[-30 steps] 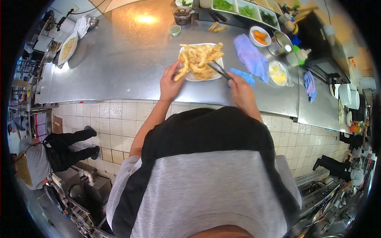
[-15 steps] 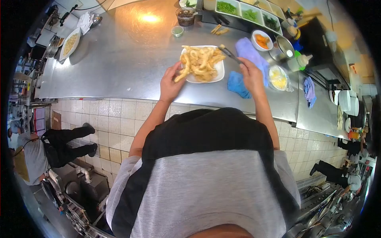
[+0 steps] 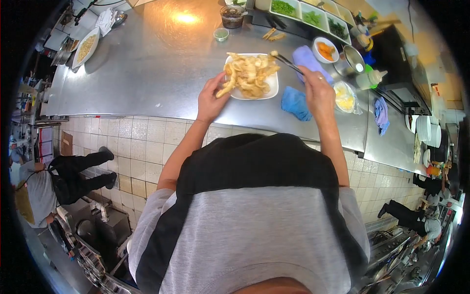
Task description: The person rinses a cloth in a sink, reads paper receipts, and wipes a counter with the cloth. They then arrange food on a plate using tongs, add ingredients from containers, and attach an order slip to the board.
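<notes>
A white square plate (image 3: 273, 87) heaped with golden fried strips (image 3: 250, 73) sits on the steel counter in front of me. My left hand (image 3: 212, 99) grips the plate's left edge, its fingers beside a strip that hangs over the rim. In my right hand (image 3: 320, 93) is a pair of dark tongs (image 3: 289, 63), pointing left toward the plate. A small pale piece shows at the tongs' tips, by the plate's upper right corner. A blue cloth (image 3: 295, 104) lies between the plate and my right wrist.
Beyond the plate stand a small green-filled cup (image 3: 221, 34) and a dark sauce tub (image 3: 232, 17). To the right are a purple cloth (image 3: 307, 60), a bowl of orange food (image 3: 324, 50) and a squeeze bottle (image 3: 373, 78). Other people stand at both sides.
My right hand has moved a little right with the tongs, and its grip has turned. The tongs' tips stay near the plate's upper right corner. My left hand stays at the plate.
</notes>
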Action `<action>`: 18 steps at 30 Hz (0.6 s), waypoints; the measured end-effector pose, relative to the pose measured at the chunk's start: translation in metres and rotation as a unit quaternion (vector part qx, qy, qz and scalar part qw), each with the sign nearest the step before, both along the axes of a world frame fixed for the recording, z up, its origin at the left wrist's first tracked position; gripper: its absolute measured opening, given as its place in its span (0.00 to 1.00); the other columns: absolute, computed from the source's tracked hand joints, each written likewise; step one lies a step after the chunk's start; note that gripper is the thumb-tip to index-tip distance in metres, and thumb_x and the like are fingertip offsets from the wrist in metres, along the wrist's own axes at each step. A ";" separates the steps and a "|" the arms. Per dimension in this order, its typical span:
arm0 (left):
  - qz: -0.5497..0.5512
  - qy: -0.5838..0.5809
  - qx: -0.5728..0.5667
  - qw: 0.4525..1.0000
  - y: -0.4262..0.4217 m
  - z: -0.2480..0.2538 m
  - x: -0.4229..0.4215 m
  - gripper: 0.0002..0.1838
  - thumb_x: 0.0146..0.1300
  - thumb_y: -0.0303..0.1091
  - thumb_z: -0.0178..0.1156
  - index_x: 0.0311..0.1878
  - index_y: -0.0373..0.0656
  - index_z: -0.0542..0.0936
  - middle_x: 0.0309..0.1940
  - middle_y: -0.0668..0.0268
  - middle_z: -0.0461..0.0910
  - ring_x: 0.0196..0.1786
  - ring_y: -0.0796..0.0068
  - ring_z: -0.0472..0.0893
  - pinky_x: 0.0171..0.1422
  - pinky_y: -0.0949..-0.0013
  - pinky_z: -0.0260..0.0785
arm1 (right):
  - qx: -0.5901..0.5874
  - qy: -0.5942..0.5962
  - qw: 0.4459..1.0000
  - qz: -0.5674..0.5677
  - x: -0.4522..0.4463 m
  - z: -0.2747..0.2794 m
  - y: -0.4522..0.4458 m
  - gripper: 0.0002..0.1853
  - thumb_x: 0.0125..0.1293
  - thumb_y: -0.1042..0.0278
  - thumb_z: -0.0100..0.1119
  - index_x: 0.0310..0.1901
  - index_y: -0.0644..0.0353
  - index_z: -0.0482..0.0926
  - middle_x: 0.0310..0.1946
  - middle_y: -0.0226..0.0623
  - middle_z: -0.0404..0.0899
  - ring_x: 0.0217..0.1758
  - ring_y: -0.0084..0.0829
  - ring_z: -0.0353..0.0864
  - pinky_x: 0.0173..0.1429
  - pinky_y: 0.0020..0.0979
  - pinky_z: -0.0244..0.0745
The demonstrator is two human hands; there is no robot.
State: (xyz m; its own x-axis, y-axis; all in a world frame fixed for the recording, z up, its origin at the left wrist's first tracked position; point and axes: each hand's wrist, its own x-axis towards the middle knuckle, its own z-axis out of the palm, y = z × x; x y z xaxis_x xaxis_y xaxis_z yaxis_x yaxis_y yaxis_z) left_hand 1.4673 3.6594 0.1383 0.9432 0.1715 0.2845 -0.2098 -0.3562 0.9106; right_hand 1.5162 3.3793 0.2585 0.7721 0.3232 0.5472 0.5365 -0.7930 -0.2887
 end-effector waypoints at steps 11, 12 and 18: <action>-0.005 0.012 -0.011 1.000 0.000 0.008 -0.002 0.30 0.51 0.26 0.65 0.60 0.50 0.73 0.41 0.66 0.76 0.38 0.76 0.76 0.46 0.75 0.70 | -0.036 -0.034 0.998 0.033 -0.028 -0.010 0.013 0.21 0.54 0.80 0.55 0.49 0.48 0.79 0.29 0.33 0.74 0.30 0.33 0.78 0.31 0.34 0.75; -0.004 0.018 -0.010 1.000 -0.001 0.007 -0.002 0.30 0.51 0.26 0.65 0.60 0.50 0.73 0.42 0.65 0.76 0.37 0.76 0.76 0.46 0.75 0.70 | -0.055 -0.027 0.997 0.044 -0.035 -0.013 0.015 0.21 0.54 0.80 0.54 0.49 0.48 0.79 0.28 0.33 0.74 0.30 0.33 0.78 0.30 0.35 0.75; -0.006 0.003 -0.010 1.000 0.000 0.003 -0.001 0.30 0.50 0.26 0.65 0.60 0.50 0.73 0.43 0.64 0.76 0.37 0.74 0.77 0.46 0.74 0.71 | -0.081 0.028 0.996 0.030 -0.041 -0.023 0.011 0.22 0.53 0.81 0.51 0.49 0.49 0.79 0.28 0.32 0.73 0.30 0.33 0.78 0.30 0.35 0.75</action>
State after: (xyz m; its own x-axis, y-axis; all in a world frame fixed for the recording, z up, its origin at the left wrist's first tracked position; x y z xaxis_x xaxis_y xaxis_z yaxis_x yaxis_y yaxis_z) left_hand 1.4666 3.6596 0.1412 0.9472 0.1657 0.2746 -0.2077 -0.3355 0.9189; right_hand 1.4751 3.3905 0.2351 0.7771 0.4501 0.4400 0.5706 -0.7987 -0.1908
